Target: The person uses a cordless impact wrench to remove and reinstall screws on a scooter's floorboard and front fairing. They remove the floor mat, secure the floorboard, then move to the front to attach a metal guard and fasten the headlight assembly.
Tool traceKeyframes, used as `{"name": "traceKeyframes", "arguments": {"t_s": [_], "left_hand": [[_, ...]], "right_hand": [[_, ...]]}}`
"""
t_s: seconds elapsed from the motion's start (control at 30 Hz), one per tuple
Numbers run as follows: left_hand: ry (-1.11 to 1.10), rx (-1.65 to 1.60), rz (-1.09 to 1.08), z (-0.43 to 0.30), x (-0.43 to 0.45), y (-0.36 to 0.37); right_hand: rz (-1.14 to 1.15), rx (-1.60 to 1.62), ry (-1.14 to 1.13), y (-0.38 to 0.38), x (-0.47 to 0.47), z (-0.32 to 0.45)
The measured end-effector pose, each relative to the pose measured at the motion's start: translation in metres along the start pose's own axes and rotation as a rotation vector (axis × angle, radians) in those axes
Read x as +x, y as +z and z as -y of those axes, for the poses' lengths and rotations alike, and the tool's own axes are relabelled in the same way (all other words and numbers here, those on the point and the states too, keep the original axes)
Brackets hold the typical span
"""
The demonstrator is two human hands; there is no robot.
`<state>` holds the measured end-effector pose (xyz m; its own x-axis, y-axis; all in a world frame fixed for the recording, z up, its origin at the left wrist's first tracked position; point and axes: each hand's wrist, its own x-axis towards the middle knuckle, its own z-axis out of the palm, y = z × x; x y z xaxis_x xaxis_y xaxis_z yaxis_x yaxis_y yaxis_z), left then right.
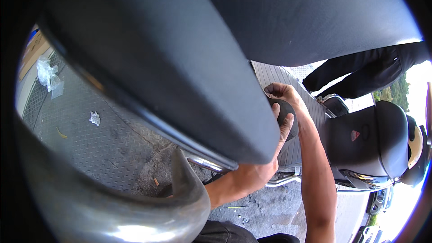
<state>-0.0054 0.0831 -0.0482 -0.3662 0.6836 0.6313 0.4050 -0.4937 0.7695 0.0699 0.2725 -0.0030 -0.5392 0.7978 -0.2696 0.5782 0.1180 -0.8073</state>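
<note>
A dark vehicle seat or body panel (162,50) fills the upper left and middle of the head view. Beyond its tip, my left hand (281,125) lies with spread fingers against a dark rounded part (287,111). The fingers of my right hand (280,91) are bent at the upper edge of that part; what is between them, if anything, is hidden. Beneath and beside the hands runs a grey ribbed floor panel (315,108). Which arm belongs to which hand is partly masked by crossing and the panel.
A large curved metal pipe (145,212) stands close at lower left. Chrome tubing (283,181) runs below the hands. At right are a black motorcycle seat (354,138) and a person's dark-trousered legs (364,71). Plastic scraps (95,118) lie on the textured floor (91,148).
</note>
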Motion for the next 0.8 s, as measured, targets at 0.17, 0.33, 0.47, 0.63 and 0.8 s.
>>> {"name": "traceKeyframes", "arguments": {"t_s": [0.17, 0.33, 0.47, 0.63, 0.8], "left_hand": [[0.05, -0.019, -0.009, 0.005, 0.0, 0.001], [0.036, -0.065, -0.047, 0.008, -0.001, 0.0], [0.004, -0.04, -0.031, 0.005, -0.003, -0.001], [-0.121, -0.029, -0.037, 0.009, -0.013, 0.002], [-0.06, -0.069, -0.113, 0.007, -0.007, -0.004]], "right_hand": [[-0.048, 0.003, 0.01, -0.001, -0.004, -0.006], [-0.084, 0.007, 0.05, 0.007, -0.009, 0.003], [-0.079, 0.015, 0.033, 0.002, -0.002, -0.009], [-0.127, 0.03, -0.007, 0.013, -0.003, -0.003], [-0.083, -0.049, -0.054, 0.008, 0.005, -0.012]]}}
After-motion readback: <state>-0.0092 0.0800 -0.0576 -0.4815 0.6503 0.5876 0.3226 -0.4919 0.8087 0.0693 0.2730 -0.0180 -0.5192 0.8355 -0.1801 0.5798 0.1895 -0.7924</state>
